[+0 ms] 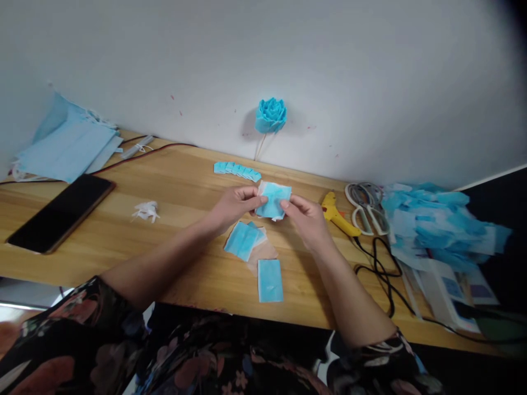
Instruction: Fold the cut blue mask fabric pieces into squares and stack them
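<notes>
Between my two hands is a square of blue fabric (275,198) with a white layer showing at its edges. My left hand (236,207) pinches its left side, thumb on top. On the opposite side, my right hand (303,216) grips it the same way; most fingers are hidden behind the cloth. Just below, a small pile of blue squares (242,240) lies on the table, with pale, sheer pieces (264,249) beside it. Nearer to me rests a single blue rectangle (270,281). A row of small folded blue pieces (236,170) lies beyond my hands.
A blue fabric flower (270,116) on a thin stick leans at the wall. To the right are a yellow glue gun (338,215) with a black cord, scissors (368,216) and a heap of blue scraps (440,225). Leftward lie face masks (68,145), a phone (61,214) and white scraps (146,210).
</notes>
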A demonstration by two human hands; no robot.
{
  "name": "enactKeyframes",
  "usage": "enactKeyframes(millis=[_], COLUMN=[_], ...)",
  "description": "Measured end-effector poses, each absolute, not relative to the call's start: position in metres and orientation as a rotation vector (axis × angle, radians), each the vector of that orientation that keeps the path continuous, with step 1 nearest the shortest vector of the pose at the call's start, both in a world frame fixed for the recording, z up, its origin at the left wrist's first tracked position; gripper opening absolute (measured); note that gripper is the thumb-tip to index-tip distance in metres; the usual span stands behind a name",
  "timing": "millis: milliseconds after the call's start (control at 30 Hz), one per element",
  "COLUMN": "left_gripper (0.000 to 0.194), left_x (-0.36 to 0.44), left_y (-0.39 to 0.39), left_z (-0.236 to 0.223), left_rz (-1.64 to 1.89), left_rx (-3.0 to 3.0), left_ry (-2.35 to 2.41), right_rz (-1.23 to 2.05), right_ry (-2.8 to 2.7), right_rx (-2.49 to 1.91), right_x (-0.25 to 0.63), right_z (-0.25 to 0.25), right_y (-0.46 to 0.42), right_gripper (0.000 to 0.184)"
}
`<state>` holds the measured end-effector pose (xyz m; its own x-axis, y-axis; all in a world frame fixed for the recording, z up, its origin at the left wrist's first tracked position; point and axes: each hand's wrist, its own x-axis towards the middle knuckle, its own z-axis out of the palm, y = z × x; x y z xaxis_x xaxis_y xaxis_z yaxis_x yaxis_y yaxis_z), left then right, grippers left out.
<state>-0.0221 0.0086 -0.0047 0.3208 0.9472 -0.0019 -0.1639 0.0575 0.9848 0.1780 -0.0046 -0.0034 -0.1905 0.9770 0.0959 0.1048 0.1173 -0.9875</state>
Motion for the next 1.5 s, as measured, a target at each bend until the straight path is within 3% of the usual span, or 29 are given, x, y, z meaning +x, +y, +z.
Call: enactKeyframes(millis=[400,1033,1500], left_gripper=[0.026,0.026,0.017], left_x=[-0.0239,-0.0215,-0.0219], left_y=[0.0091,0.0083,0.0088], left_z=[-0.0017,-0.0011,0.0010], left_rz=[1.440,1.257,1.272], left_rx=[1.280,1.304,1.341], left_ry=[0.886,0.969,1.025], right_rz=[1.154,1.135,1.096], right_ry=[-1.501,-1.559,-1.644], right_rx=[-1.151,-1.192,-1.212], right_x=[0.1809,0.1782,0.1798], right_z=[-0.0102,-0.0064,-0.0083], right_y=[-0.0011,-0.0046,-0.0050], right_gripper=[0.036,0.029,0.040])
